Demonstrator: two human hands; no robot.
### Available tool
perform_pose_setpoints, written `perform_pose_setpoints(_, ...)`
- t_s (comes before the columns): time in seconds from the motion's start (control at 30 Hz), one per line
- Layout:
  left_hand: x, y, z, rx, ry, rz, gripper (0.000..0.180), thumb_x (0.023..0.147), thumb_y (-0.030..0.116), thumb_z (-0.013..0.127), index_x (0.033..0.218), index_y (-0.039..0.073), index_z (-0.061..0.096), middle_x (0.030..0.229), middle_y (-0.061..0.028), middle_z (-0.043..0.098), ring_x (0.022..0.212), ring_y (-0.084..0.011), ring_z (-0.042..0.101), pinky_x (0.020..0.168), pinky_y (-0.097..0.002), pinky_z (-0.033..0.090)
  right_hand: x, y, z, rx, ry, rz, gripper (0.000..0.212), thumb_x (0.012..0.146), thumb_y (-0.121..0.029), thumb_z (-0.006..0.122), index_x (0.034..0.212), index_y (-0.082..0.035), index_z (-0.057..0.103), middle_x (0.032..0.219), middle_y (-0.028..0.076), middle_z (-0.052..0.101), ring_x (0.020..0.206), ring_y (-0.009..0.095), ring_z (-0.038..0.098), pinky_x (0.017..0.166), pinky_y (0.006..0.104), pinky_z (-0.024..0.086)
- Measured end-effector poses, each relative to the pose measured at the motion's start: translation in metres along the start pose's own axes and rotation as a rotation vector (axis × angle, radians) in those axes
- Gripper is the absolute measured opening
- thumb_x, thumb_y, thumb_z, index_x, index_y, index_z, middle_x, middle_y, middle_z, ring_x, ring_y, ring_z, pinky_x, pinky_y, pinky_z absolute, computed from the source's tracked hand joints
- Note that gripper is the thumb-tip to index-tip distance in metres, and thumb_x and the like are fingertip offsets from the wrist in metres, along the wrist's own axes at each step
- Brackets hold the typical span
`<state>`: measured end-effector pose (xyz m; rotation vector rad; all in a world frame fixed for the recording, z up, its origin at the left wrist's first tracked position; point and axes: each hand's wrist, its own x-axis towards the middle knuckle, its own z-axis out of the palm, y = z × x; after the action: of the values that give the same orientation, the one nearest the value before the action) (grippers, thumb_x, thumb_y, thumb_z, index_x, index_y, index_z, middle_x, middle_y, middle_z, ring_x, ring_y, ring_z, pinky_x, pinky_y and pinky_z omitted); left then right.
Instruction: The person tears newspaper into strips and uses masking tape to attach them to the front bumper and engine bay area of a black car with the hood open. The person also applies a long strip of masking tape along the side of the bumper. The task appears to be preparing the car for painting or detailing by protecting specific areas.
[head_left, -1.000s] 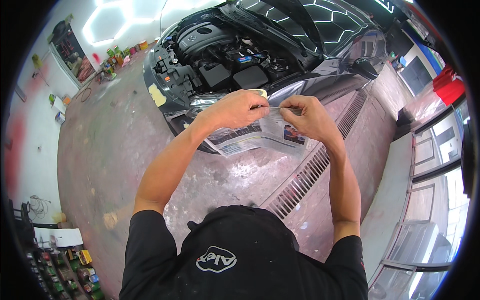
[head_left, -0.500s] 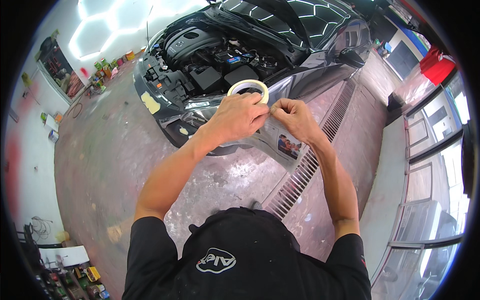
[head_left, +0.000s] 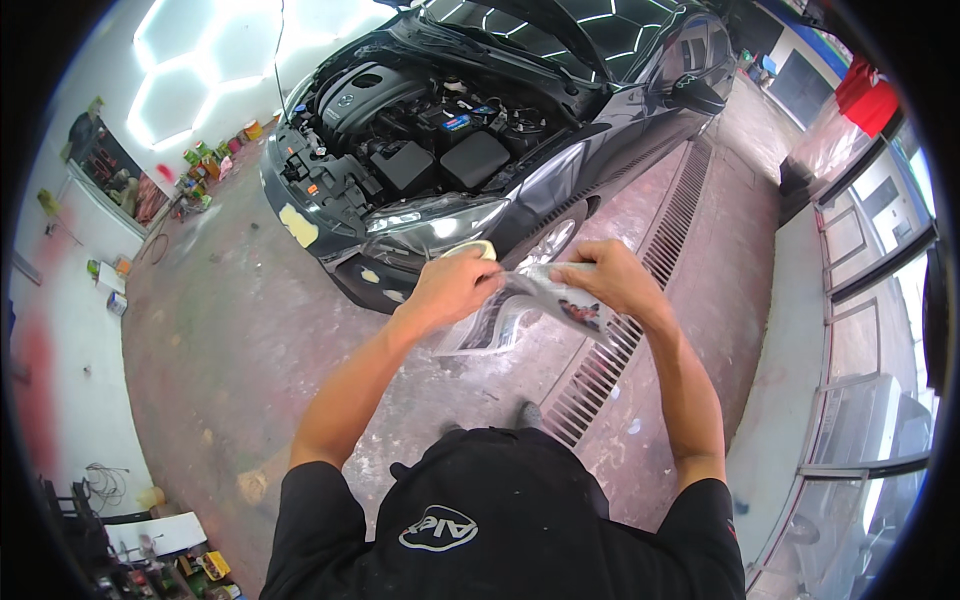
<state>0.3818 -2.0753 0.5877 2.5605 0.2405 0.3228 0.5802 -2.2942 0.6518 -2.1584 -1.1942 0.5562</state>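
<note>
My left hand (head_left: 450, 292) is closed around a roll of cream masking tape (head_left: 484, 249), most of it hidden behind the fingers. Between my two hands hangs a sheet of newspaper (head_left: 550, 292) with a colour photo on it, slack and bent, partly blurred. My right hand (head_left: 618, 278) pinches the sheet's upper edge at the other side. Beyond them stands a dark grey car (head_left: 520, 205) with its hood up and engine bay exposed. Its headlight (head_left: 440, 228) is just past my left hand, and pale yellow patches (head_left: 298, 226) mark the front bumper.
A slotted drain grate (head_left: 600, 378) runs along the stained floor (head_left: 250, 350) on my right. Cans (head_left: 215, 155) line the far left wall, and a cluttered shelf (head_left: 165, 560) sits at the lower left. Glass panels (head_left: 850, 370) border the right side.
Both hands have come down and back from the car, bringing the tape roll and newspaper along. They are farther apart, and the newspaper now spans the space between them.
</note>
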Motion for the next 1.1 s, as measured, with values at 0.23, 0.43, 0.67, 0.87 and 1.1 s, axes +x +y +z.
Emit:
perform_pose_setpoints(0.23,-0.029,-0.037,0.037,-0.137,-0.080,-0.139,0.029,0.106,0.033,0.072,0.109,0.004,0.078,0.107,-0.0158,0.065,0.100,-0.0319,0.070,0.088,-0.0440,0.054,0.013,0.099,-0.009,0.429,0.018,-0.085,0.026,0.105,-0.025,0.080,0.107,0.001,0.080,0.095,0.003,0.077,0.077,0.012,0.066,0.072,0.0324,0.054)
perform_pose_setpoints(0.43,-0.038,-0.033,0.047,-0.748,0.118,-0.418,0.033,0.112,0.029,0.070,0.111,-0.004,0.078,0.098,0.0030,0.070,0.091,-0.0071,0.057,0.083,-0.0297,0.049,0.033,0.125,-0.016,0.660,0.147,-0.015,0.033,0.114,-0.032,0.069,0.108,0.000,0.075,0.090,0.002,0.076,0.080,0.006,0.067,0.069,0.0266,0.054)
perform_pose_setpoints(0.67,-0.007,-0.011,0.067,-0.898,0.428,-0.415,0.038,0.115,0.035,0.067,0.110,-0.001,0.078,0.096,0.0050,0.070,0.089,-0.0040,0.055,0.080,-0.0247,0.046,0.060,0.163,-0.004,0.660,0.301,-0.061,0.034,0.116,-0.035,0.067,0.110,-0.002,0.072,0.090,-0.001,0.072,0.078,0.005,0.060,0.071,0.0251,0.050)
perform_pose_setpoints(0.87,0.000,0.002,0.078,-0.870,0.465,-0.558,0.034,0.113,0.034,0.071,0.110,0.001,0.079,0.096,0.0031,0.072,0.089,-0.0046,0.059,0.080,-0.0245,0.048,0.065,0.184,-0.002,0.961,0.215,0.157,0.033,0.114,-0.033,0.069,0.115,0.000,0.071,0.087,0.005,0.072,0.072,0.010,0.064,0.064,0.0268,0.054)
perform_pose_setpoints(1.1,-0.029,-0.008,0.096,-1.130,0.429,-0.871,0.032,0.103,0.025,0.082,0.122,-0.001,0.079,0.109,-0.0077,0.081,0.090,-0.0140,0.074,0.079,-0.0307,0.059,0.028,0.192,0.052,1.315,-0.251,0.277,0.033,0.108,-0.022,0.075,0.123,0.007,0.071,0.093,0.012,0.075,0.072,0.017,0.070,0.063,0.0320,0.056)
